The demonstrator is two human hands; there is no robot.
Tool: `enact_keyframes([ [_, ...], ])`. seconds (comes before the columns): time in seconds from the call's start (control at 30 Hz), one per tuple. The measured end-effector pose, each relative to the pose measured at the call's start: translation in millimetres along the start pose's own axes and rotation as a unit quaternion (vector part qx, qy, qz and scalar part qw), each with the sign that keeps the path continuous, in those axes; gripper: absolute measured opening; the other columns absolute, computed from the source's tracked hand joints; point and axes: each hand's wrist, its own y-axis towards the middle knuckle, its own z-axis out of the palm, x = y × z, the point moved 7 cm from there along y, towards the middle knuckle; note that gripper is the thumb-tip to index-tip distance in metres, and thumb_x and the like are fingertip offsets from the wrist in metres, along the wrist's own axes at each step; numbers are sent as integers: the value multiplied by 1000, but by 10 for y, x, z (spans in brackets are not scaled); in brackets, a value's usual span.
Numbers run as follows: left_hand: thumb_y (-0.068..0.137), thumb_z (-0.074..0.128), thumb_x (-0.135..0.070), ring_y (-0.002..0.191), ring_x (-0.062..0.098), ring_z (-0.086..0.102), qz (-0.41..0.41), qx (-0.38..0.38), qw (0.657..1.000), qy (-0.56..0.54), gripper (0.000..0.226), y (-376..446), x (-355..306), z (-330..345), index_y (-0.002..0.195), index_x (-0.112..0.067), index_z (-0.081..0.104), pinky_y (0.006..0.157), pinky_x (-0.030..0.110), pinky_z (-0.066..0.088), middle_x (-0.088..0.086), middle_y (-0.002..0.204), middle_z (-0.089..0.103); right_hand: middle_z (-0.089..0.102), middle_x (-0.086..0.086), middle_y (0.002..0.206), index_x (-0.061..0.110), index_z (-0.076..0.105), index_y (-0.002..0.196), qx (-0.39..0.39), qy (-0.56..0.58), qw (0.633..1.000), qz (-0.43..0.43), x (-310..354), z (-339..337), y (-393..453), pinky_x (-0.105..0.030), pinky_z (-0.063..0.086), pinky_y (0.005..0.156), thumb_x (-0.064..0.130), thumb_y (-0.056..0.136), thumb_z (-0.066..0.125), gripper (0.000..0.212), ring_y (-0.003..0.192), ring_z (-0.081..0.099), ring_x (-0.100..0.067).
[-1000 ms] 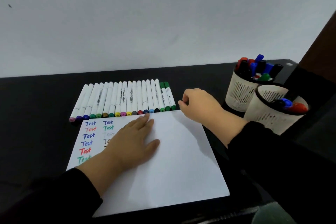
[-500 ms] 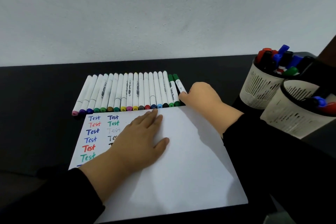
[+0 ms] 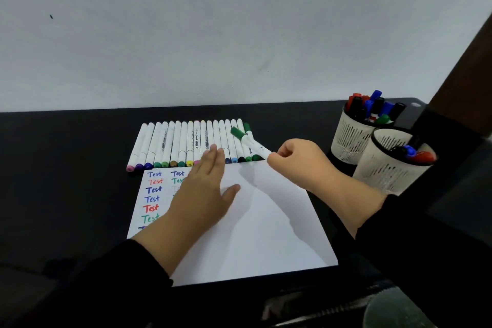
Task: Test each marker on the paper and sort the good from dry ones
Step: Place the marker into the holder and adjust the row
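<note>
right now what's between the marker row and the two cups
In the head view, the right hand sits there, lifting a green-capped marker off the marker row, short of the cups.

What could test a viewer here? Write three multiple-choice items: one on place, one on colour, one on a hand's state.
1. Where is the row of markers?
A. beyond the paper's far edge
B. inside a cup
C. on the paper

2. What colour is the lifted marker's cap?
A. red
B. green
C. yellow

3. How is the left hand?
A. fist
B. pinching a cap
C. flat on the paper

Key: A, the row lies behind the sheet; B, its raised end is green, held by the right hand; C, straight fingers rest there.
</note>
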Motion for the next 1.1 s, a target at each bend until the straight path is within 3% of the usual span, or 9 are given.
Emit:
enact_keyframes([
  [0.07,95,46,-39,144,13,1,-7,-48,999,-11,74,-138,49,-130,149,-14,2,107,17,-4,-2,157,-1,55,1,69,11,60,78,26,7,1000,-17,64,43,-194,-22,38,50,29,82,59,19,57,46,-12],
  [0.23,94,51,-31,136,9,29,-33,-90,994,-57,46,-496,216,-369,139,-26,43,107,23,26,-13,148,33,55,4,67,16,55,72,61,36,996,-58,246,193,-529,-21,39,50,26,84,59,16,56,46,-9],
  [0.33,92,54,-33,132,5,31,-65,-124,987,-76,49,-700,330,-511,139,-27,41,105,18,24,-15,145,37,60,0,73,13,59,78,76,26,994,-68,348,274,-618,-19,39,47,25,84,59,13,58,49,-9],
  [0.5,93,49,-39,137,3,22,-86,-123,988,-46,60,-919,475,-611,146,-29,23,100,10,9,-19,150,22,54,6,68,17,58,74,114,7,991,-75,448,446,-735,-17,37,45,24,83,58,12,54,45,-7],
  [0.6,94,47,-39,133,2,30,-92,-98,989,-59,51,-998,545,-581,142,-29,34,102,11,18,-17,146,35,55,5,69,15,58,76,107,29,990,-85,521,526,-762,-16,35,46,23,85,58,12,56,44,-8],
  [0.73,92,52,-39,116,0,45,-131,-75,983,-109,41,-1020,661,-535,132,-32,51,85,8,28,-16,131,52,54,-3,69,6,60,82,55,165,984,-46,528,581,-671,-22,35,48,19,86,57,14,58,41,-14],
  [0.87,91,52,-44,95,-5,41,-153,-36,977,-142,42,-969,701,-452,132,-36,50,78,10,31,-17,126,53,60,-4,64,7,63,80,13,320,947,22,495,674,-574,-24,38,52,12,90,53,15,57,44,-14],
  [1.0,92,51,-43,91,0,45,-171,-19,973,-156,39,-922,708,-359,131,-38,51,74,15,37,-14,122,55,56,-4,65,9,59,79,6,422,905,54,501,854,-580,-21,34,47,19,93,54,17,53,43,-11],
  [1.1,94,48,-42,91,2,44,-159,3,977,-139,37,-906,644,-289,131,-36,50,76,18,40,-12,119,56,53,-1,62,11,62,82,28,419,905,60,496,1061,-612,-21,35,46,27,91,61,18,53,41,-12],
])
